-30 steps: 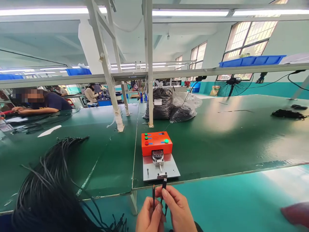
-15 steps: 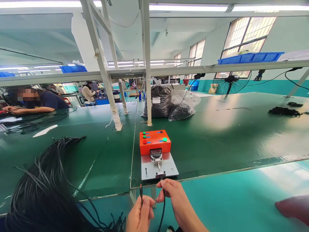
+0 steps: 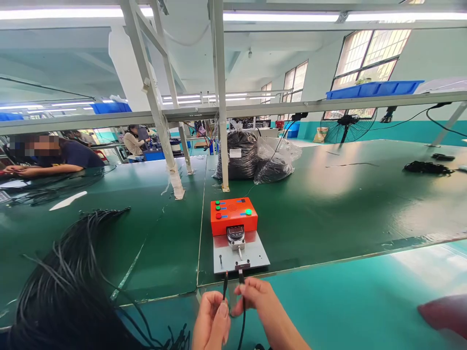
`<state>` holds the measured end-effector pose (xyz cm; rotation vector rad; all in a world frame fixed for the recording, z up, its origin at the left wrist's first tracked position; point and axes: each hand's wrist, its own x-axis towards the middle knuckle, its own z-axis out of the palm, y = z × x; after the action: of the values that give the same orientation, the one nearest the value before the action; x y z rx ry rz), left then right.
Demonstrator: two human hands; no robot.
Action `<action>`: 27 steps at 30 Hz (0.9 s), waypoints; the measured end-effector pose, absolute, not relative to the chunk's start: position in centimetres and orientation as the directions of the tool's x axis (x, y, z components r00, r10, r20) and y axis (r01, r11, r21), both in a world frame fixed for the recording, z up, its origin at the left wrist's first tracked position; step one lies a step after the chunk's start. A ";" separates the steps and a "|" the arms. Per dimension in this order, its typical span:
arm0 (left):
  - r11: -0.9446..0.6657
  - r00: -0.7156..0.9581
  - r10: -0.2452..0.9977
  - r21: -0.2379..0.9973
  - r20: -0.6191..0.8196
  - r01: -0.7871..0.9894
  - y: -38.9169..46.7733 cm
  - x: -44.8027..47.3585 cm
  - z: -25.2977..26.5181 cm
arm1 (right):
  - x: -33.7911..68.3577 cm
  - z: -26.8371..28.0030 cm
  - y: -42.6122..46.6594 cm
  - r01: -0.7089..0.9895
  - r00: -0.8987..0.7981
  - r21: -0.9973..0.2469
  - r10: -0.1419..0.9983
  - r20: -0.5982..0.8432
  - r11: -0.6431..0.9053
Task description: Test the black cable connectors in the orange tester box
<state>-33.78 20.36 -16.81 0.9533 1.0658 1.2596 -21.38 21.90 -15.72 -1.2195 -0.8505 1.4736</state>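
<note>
My left hand (image 3: 211, 321) is closed on a thin black cable end (image 3: 225, 283) with a small orange tip, held upright. Beside it, my right hand (image 3: 258, 297) pinches a black cable plug (image 3: 241, 277), whose cord hangs below the fingers. This plug points at the small metal block (image 3: 242, 265) on the front of a silver plate (image 3: 228, 253), just short of it. A digital dial gauge (image 3: 235, 233) sits on the plate with its probe toward the block. Behind it stands an orange box (image 3: 233, 216) with green and red buttons.
A large bundle of black cables (image 3: 69, 291) drapes over the green table (image 3: 321, 209) at left. Black-filled plastic bags (image 3: 241, 155) stand behind the rack post (image 3: 221, 97). Coiled black cables (image 3: 426, 168) lie at far right. A co-worker (image 3: 73, 155) leans on the table at left.
My right hand has drawn the plug back from the metal block, toward me and slightly left. My left hand has shifted right with its cable end, closer to the plug.
</note>
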 end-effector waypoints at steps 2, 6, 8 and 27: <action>0.085 -0.011 0.996 0.976 -0.089 -0.200 20.4 -33.7 -17.0 | -21.4 -15.9 21.1 -0.196 -0.023 -0.959 0.979 -0.203 -0.204; 0.099 -0.006 0.995 0.989 -0.100 -0.113 20.3 -33.0 -17.3 | -21.8 -15.3 19.8 -0.316 0.066 -0.948 0.996 -0.057 -0.034; 0.105 0.038 0.994 0.989 -0.102 -0.101 20.1 -32.5 -17.6 | -22.1 -14.9 19.6 -0.346 0.110 -0.938 0.993 -0.038 0.003; -0.036 -0.070 0.996 0.965 0.056 0.261 20.7 -34.1 -18.1 | -21.0 -15.5 22.8 -0.273 0.254 -0.944 0.933 -0.255 -0.183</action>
<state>-34.06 20.72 -18.07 1.3996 1.4382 1.1655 -20.96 22.79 -15.49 -1.3034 -0.6997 1.2544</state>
